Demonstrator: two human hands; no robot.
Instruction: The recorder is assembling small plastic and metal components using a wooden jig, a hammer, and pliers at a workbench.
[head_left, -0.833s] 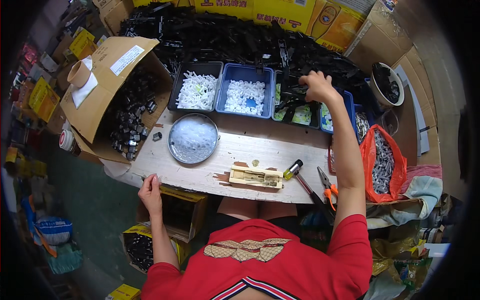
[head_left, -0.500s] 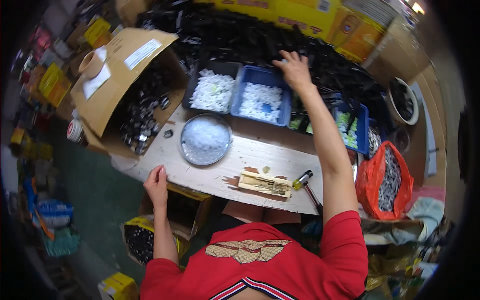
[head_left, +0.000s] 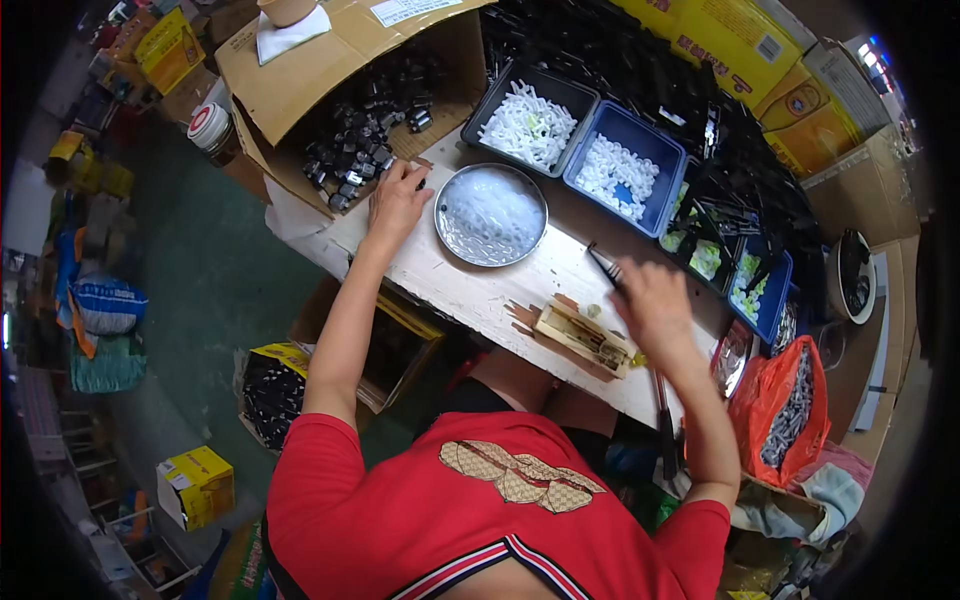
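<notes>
My left hand [head_left: 397,208] reaches to the mouth of a cardboard box of small dark shiny metal parts [head_left: 350,150]. Its fingers are curled down on the tabletop around a small dark part [head_left: 424,181], mostly covered by them. My right hand [head_left: 657,312], slightly blurred, is closed on a slim black piece [head_left: 605,264] with a shiny side, which points up and left over the table. Below that hand lies a slotted wooden block [head_left: 583,338], with a hammer [head_left: 665,425] by its right end. A round metal dish [head_left: 490,215] of clear, whitish small pieces stands between the hands.
Behind the dish stand a black tray [head_left: 488,150] and a blue tray [head_left: 655,222] of white plastic pieces. Black strips [head_left: 570,50] are heaped at the back. At right are another blue tray [head_left: 780,300] with pale green pieces and a red bag [head_left: 815,400] of grey parts.
My right hand has come back from the black heap toward the wooden block, with a slim black piece in it. The left hand has moved up to the small dark part by the box. The view has turned.
</notes>
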